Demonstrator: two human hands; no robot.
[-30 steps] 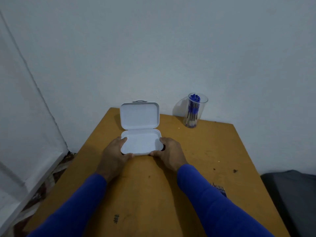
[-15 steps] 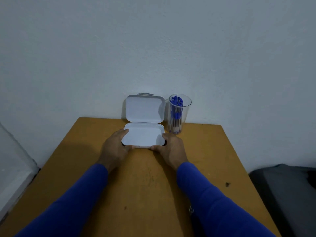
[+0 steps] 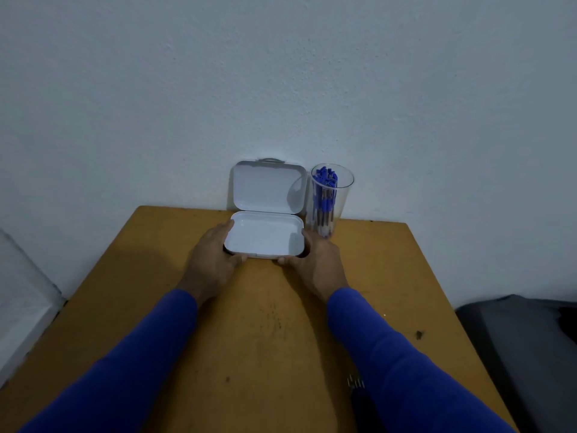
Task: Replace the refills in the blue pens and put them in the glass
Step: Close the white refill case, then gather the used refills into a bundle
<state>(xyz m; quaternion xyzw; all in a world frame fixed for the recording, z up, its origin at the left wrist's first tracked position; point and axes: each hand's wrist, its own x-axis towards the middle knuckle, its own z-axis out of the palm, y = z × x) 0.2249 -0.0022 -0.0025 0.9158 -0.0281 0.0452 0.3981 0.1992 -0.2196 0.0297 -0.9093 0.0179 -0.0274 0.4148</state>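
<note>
Head view: both hands (image 3: 215, 260) grip white case (image 3: 265, 235); glass (image 3: 331, 198) beside.

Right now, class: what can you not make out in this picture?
- How many blue pens stand in the glass: head view, too small and overlapping.
- The small bundle near the table front: mostly hidden by the right sleeve.
- Fingertips of the left hand and right hand: hidden behind the white box.
</note>
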